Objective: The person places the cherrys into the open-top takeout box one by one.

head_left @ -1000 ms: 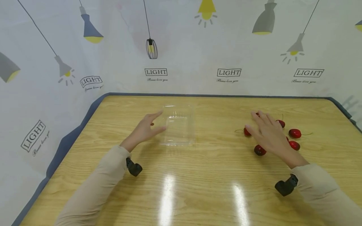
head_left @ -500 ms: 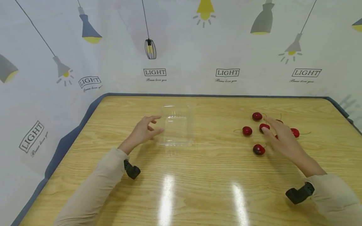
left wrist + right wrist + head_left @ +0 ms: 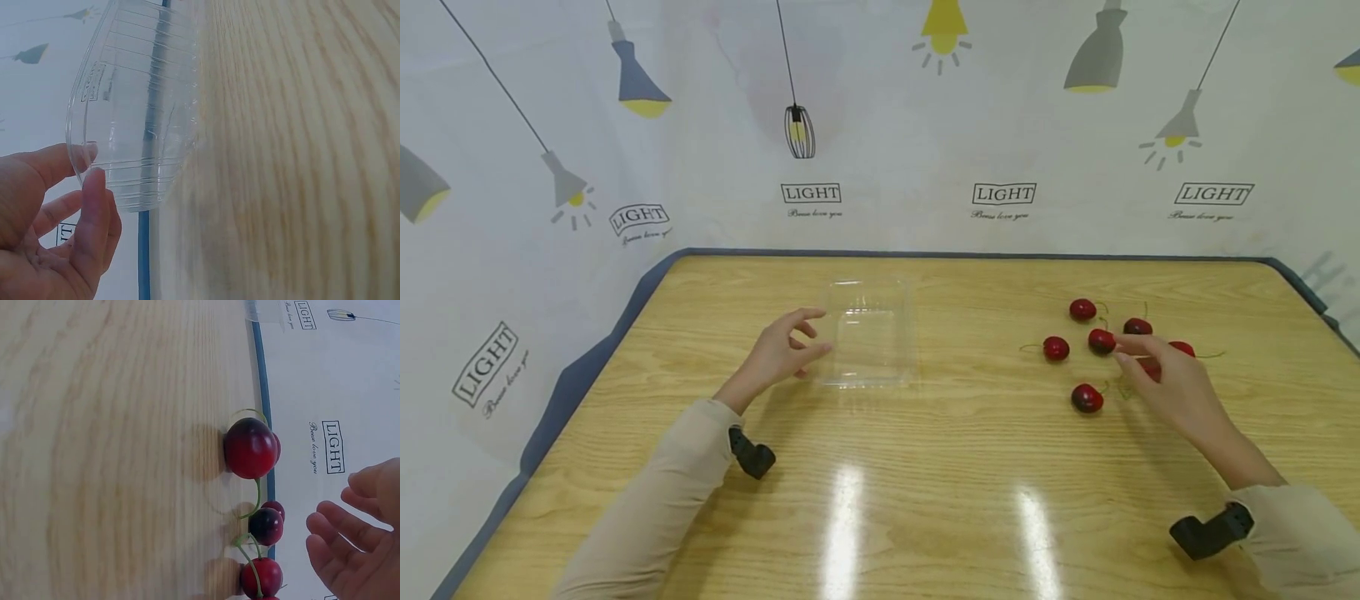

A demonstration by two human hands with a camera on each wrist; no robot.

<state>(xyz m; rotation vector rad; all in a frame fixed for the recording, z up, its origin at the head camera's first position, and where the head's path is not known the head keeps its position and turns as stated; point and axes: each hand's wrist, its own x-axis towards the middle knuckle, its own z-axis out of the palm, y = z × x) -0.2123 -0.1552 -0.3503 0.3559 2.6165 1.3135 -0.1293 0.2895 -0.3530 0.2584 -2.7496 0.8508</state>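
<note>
A clear plastic container (image 3: 868, 333) stands on the wooden table left of centre. My left hand (image 3: 778, 350) is at its left side, with thumb and index fingertips spread apart along the rim. In the left wrist view these fingertips overlap the container's rim (image 3: 74, 112), and the other fingers are loosely bent. On the right my right hand (image 3: 1180, 387) hovers over a group of red cherries with green stems. Its thumb and index fingertips are beside the middle cherry (image 3: 1102, 341). The right wrist view shows bent, parted fingers (image 3: 350, 534) with nothing between them.
More cherries lie around: one at the back (image 3: 1082, 309), one on the left (image 3: 1056, 348), one in front (image 3: 1087, 397). Others are partly hidden by the right hand. A wall sheet (image 3: 910, 167) printed with lamps rises behind the table's far edge.
My right hand has drawn back toward the right and lowered among the cherries, its thumb and index closer together. The left fingers have bent a little more; the container stays put.
</note>
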